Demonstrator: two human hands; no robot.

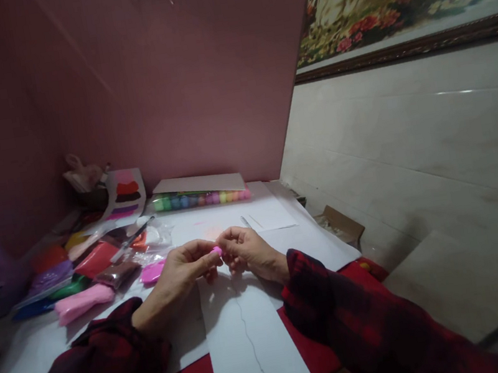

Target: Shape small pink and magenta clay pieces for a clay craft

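A small lump of bright pink modelling clay [217, 251] is pinched between my two hands, above the sheets of paper. My left hand [186, 267] grips it between thumb and forefinger. From the other side, the fingertips of my right hand [248, 251] close on the same lump. Below my hands lies a white paper sheet [256, 349] with a wavy dark line drawn down it. Just left of my left hand is a larger flat piece of bright pink clay [152, 273], partly covered by that hand.
Several bags of coloured clay [97, 259] crowd the left side, with a pale pink pack [84, 302] nearest. A clear pack of coloured pots [199, 199] lies at the back against the pink wall [167, 86]. A pen [245, 221] rests on paper. A cardboard box [343, 225] stands right.
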